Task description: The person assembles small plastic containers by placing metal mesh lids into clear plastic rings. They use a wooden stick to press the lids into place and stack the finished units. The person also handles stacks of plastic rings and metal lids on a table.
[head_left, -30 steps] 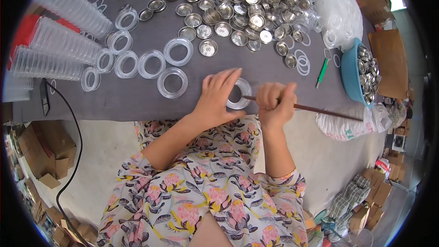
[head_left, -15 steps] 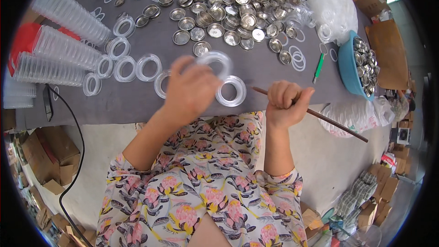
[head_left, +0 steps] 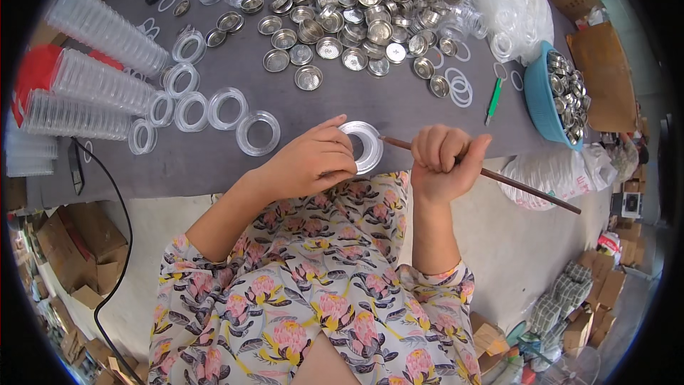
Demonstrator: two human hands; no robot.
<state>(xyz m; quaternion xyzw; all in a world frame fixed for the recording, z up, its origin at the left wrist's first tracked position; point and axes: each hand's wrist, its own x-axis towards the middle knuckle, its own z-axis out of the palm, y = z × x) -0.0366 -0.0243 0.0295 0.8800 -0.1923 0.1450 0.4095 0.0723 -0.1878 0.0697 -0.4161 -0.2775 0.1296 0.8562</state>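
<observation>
Clamped in the right hand (head_left: 447, 164), its fingers curled round, a thin brown stick (head_left: 531, 192) points leftward to the rim of a clear round plastic ring (head_left: 375, 147), beside the left hand's (head_left: 308, 160) fingertips on the grey cloth-covered table (head_left: 296, 103). Whether those pinch it, I cannot tell. Apparently positioning; the next move calls for steadying the ring.

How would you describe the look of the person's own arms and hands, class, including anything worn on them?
The left hand and right hand are ungloved, with no watch or bracelet visible. The left sleeve and right sleeve match: loose, pale fabric printed with pink flowers, yellow touches and dark grey leaves, leaving the wrists bare.
</observation>
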